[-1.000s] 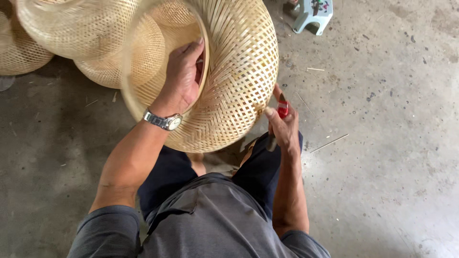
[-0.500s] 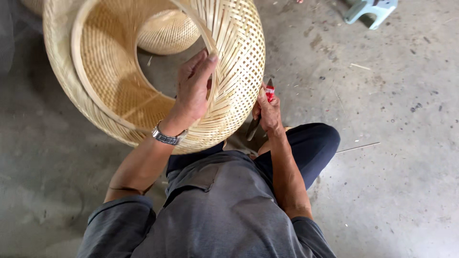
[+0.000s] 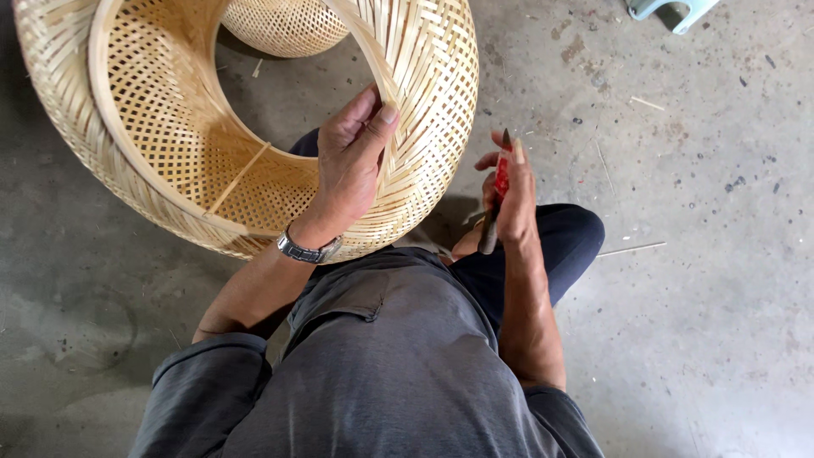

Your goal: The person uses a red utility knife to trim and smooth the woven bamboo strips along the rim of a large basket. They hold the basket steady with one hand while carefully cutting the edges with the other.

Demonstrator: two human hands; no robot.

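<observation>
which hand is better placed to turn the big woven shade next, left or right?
Probably left. The left hand already grips the rim of the woven bamboo shade, thumb over the edge. The right hand is off the weave and occupied by a red-handled tool.

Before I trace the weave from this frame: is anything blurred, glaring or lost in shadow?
Head view: soft, even light, no glare; the large round woven bamboo frame is sharp; the left hand gripping its rim and the right hand holding a red-handled tool look crisp; faint shadow beneath the frame.
</observation>
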